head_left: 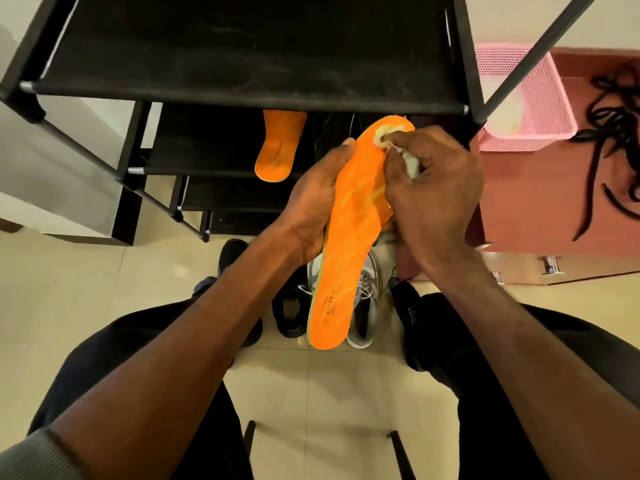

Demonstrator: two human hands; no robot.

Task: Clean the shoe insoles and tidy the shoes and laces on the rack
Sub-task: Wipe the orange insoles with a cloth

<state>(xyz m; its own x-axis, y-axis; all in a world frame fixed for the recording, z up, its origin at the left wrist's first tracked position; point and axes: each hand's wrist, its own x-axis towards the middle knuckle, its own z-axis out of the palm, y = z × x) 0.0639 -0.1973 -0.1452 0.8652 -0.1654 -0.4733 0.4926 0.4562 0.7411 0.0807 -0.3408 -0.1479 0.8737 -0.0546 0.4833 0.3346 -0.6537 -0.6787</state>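
My left hand (pixel 313 202) grips an orange insole (pixel 349 237) by its left edge, holding it lengthwise in front of the black shoe rack (pixel 242 95). My right hand (pixel 433 195) is closed on a pale wipe (pixel 384 136) and presses it on the insole's far end. A second orange insole (pixel 277 147) lies on a lower rack shelf. Below my hands, a grey and white shoe (pixel 367 289) with white laces and black shoes (pixel 287 313) stand on the floor. Black laces (pixel 613 133) lie tangled on the reddish surface at the right.
A pink mesh basket (pixel 540 91) holding something pale sits right of the rack. A dark diagonal pole (pixel 540 46) crosses in front of it. The rack's top shelf holds nothing. Cream floor tiles (pixel 69 306) spread left. My dark-trousered knees frame the shoes.
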